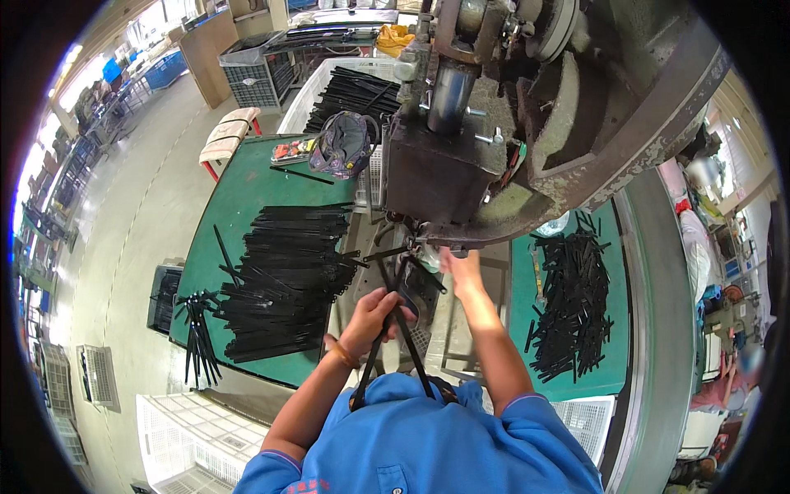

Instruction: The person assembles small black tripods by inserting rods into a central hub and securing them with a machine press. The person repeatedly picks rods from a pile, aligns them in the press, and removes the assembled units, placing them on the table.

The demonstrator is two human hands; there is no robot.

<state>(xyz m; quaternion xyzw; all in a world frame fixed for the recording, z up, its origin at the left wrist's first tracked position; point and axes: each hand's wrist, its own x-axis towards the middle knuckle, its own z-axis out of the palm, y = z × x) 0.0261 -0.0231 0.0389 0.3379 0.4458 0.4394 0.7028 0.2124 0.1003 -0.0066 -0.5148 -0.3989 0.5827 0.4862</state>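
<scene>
The left hand gripped long, flat black strips; the right hand's grip could not be told. Beyond, a white plastic crate held piled black lengths.

right hand partly hidden under the machine, machine's top cut by upper edge, far person blurred

Red-legged stool, yellow bundle.
</scene>
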